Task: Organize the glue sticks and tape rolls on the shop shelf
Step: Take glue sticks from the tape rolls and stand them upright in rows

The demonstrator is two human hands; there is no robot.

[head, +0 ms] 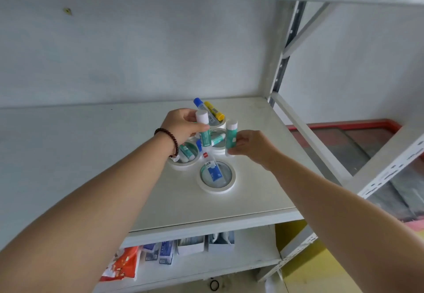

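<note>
White tape rolls on the shelf are cradling glue sticks; above them, both hands' fingers are gripping green sticks.

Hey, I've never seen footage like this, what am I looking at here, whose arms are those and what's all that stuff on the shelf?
This is one picture from a camera worn on a person's head, looking down at their own two arms. No machine is involved. The left hand, with a bead bracelet on its wrist, holds a green glue stick with a white cap. The right hand holds a second green glue stick. On the white shelf lie several white tape rolls, with more glue sticks resting inside or across them, including a blue one and a yellow one. Packets sit on the shelf below.
</note>
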